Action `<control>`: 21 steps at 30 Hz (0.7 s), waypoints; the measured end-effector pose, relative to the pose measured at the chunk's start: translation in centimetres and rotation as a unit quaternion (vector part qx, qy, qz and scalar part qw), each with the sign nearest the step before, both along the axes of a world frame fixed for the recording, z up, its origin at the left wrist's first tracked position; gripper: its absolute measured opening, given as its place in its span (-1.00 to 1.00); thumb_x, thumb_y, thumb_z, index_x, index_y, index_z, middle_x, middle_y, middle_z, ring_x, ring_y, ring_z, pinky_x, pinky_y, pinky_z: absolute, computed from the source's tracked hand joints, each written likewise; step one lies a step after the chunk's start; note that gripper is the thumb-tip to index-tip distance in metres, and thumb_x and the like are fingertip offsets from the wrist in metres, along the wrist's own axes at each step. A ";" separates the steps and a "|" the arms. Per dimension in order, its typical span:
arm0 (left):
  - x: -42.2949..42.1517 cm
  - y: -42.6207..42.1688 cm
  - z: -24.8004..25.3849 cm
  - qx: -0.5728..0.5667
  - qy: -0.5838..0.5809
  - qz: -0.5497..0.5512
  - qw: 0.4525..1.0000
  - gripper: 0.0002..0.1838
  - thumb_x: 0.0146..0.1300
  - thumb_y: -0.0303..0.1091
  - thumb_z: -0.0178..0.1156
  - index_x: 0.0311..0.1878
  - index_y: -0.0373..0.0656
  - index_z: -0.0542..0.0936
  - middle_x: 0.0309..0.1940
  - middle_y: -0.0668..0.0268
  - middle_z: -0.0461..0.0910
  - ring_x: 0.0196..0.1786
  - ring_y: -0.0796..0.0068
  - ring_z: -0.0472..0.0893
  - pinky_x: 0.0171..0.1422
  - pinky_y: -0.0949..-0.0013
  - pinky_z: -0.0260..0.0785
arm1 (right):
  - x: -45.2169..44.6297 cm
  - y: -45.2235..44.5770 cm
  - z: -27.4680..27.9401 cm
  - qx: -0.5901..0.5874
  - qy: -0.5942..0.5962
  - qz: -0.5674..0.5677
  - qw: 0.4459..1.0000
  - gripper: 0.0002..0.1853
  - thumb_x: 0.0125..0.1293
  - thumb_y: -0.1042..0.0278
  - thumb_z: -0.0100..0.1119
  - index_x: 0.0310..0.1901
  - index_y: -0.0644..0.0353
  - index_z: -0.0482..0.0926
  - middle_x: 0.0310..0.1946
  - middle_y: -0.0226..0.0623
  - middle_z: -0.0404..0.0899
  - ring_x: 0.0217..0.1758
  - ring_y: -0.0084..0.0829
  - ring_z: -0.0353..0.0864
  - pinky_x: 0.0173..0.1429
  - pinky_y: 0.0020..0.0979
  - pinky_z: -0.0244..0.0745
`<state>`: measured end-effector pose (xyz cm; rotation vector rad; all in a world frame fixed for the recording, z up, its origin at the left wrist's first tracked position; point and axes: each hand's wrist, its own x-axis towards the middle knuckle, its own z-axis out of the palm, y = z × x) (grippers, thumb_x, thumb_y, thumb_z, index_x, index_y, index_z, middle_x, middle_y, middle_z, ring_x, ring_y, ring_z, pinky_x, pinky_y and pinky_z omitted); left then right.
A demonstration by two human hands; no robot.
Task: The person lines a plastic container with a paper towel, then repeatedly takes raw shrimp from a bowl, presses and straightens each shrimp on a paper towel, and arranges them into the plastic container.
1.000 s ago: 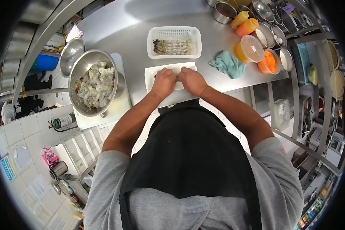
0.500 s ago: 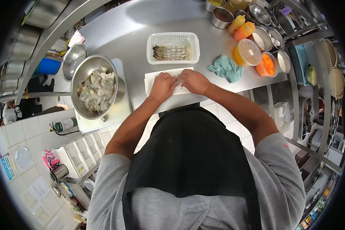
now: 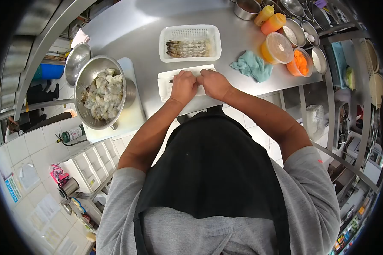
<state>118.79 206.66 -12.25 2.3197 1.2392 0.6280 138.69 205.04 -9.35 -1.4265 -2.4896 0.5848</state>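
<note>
My left hand [image 3: 184, 87] and my right hand [image 3: 215, 84] meet over a white rectangular tray [image 3: 164, 90] at the table's near edge. Both are closed, fingertips pinching a shrimp that the fingers mostly hide. A small dark tip [image 3: 171, 81], like a shrimp tail, sticks out left of my left hand. Just beyond the tray stands a white perforated basket [image 3: 215, 50]. In it several straightened shrimp [image 3: 186, 48] lie side by side, dark tails to the left.
A steel colander [image 3: 81, 106] heaped with peeled shrimp [image 3: 103, 95] stands on a white cutting board [image 3: 134, 114] at left, beside a steel bowl [image 3: 78, 63]. Rightward are a teal cloth [image 3: 252, 66], a lidded orange container [image 3: 277, 47], an orange-filled tub [image 3: 300, 63] and squeeze bottles [image 3: 273, 24].
My hands have drawn closer together, and the fingers now cover the pale piece that showed between them. The dark tip has come into sight. The whole view has shifted slightly.
</note>
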 end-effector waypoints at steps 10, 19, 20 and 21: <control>-5.1 -0.7 1.1 0.012 -0.014 0.028 0.999 -0.78 0.29 -0.28 0.54 -0.01 -0.03 0.86 -0.13 0.30 0.77 0.06 0.08 0.67 0.21 -0.01 0.47 | -0.6 -0.7 1.7 0.095 0.006 -0.038 0.995 -0.76 0.31 0.41 0.40 -0.01 0.16 0.64 -0.06 -0.12 0.67 0.15 0.00 0.68 0.22 -0.04 0.61; -6.6 -0.6 0.7 0.013 -0.029 -0.004 0.999 -0.86 0.21 -0.45 0.50 -0.16 -0.09 0.81 -0.22 0.26 0.72 -0.04 0.06 0.66 0.12 0.01 0.52 | -5.0 0.0 -1.4 0.079 0.087 0.002 0.993 -0.94 0.31 0.35 0.39 -0.26 0.10 0.72 -0.19 -0.26 0.64 0.04 -0.09 0.65 0.13 -0.05 0.56; -6.7 -0.9 0.6 0.013 -0.027 -0.013 0.999 -0.88 0.21 -0.46 0.49 -0.19 -0.10 0.80 -0.23 0.26 0.70 -0.05 0.06 0.66 0.11 0.00 0.52 | -5.2 -0.3 -1.4 0.072 0.072 0.009 0.995 -0.95 0.32 0.36 0.37 -0.28 0.10 0.72 -0.20 -0.26 0.64 0.03 -0.10 0.65 0.12 -0.05 0.56; -6.8 -0.8 0.4 0.020 -0.028 -0.022 0.999 -0.90 0.21 -0.46 0.48 -0.22 -0.11 0.78 -0.25 0.26 0.69 -0.05 0.06 0.65 0.09 -0.01 0.51 | -5.3 0.0 -1.3 0.069 0.058 0.018 0.996 -0.95 0.32 0.37 0.35 -0.29 0.10 0.72 -0.21 -0.27 0.64 0.02 -0.11 0.65 0.12 -0.06 0.56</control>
